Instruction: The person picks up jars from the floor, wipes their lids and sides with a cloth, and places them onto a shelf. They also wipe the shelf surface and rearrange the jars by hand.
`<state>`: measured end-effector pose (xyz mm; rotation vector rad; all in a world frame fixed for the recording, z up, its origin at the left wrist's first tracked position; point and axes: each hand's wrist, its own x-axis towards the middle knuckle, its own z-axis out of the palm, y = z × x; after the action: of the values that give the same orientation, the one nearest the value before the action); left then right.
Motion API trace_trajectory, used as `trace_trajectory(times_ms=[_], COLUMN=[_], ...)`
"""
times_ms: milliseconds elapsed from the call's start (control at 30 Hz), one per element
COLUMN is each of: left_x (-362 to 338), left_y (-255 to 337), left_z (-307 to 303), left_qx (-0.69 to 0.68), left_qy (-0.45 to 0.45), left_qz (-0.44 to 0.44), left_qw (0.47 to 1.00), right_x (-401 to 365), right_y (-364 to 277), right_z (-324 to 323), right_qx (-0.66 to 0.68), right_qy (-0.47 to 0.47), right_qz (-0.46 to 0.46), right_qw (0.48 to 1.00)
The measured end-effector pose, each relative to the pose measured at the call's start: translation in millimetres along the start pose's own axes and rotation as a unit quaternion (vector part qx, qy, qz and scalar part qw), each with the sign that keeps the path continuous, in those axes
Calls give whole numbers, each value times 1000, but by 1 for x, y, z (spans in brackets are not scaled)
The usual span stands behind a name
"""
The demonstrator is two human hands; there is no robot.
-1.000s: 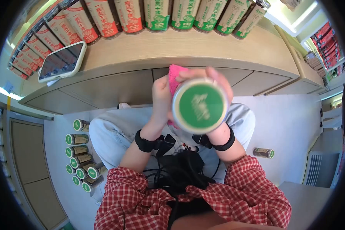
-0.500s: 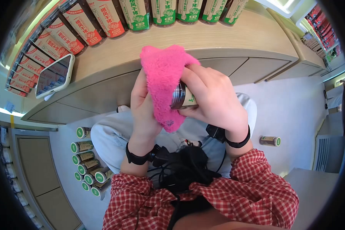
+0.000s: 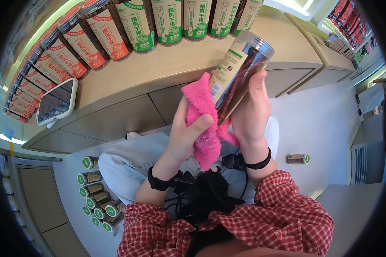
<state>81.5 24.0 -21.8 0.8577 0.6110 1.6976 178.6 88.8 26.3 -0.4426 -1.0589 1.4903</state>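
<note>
A tall clear plastic jar with a cream-and-green label (image 3: 238,70) is held tilted above the lap and is being wiped with a fluffy pink cloth (image 3: 203,115). The right hand (image 3: 251,111) is wrapped round its lower end, fingers closed on it. The left hand (image 3: 184,132) is clamped on the cloth, which is pressed to the jar's side. A firm right-hand hold is judged needed against the rubbing. Just ahead, a pale wooden shelf (image 3: 158,68) bears a row of like jars (image 3: 171,21) and a white-cased phone (image 3: 58,103); green-lidded jars (image 3: 96,195) lie on the floor.
</note>
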Motion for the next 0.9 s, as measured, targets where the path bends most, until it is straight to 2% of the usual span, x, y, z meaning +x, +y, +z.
trace_trajectory(times_ms=[100,200,233,333,433,533,567,633,667,733,900], left_x=[2,4,3,6,9,11,12,11,10,9,9], left_y=[7,17,16,14,16,20,21,18,16,11,15], left_z=[-4,-14,-10,-20,-23,-22,-22,-25,-26,-25,-26], left_qx=[-64,-18,33,280,208,156,144,129,129,135,144], left_qy=[49,38,93,116,151,160,156,141,128,102,111], left_qz=[-19,-30,-9,23,66,80,76,64,63,63,56], left_qw=[997,999,995,953,964,971,974,980,981,984,982], right_x=[6,14,12,16,50,118,145,191,203,221,239], right_y=[-10,-18,-21,-39,-76,-106,-110,-113,-111,-99,-70], right_z=[-7,-16,-13,-20,-38,-73,-86,-103,-101,-102,-97], right_qx=[34,-36,-40,-115,-207,-343,-373,-425,-439,-443,-461], right_qy=[-74,-123,-89,-71,-7,44,72,70,90,65,27], right_qz=[80,84,77,-15,-142,-246,-233,-170,-100,-34,-73], right_qw=[993,988,992,991,968,906,895,886,889,893,884])
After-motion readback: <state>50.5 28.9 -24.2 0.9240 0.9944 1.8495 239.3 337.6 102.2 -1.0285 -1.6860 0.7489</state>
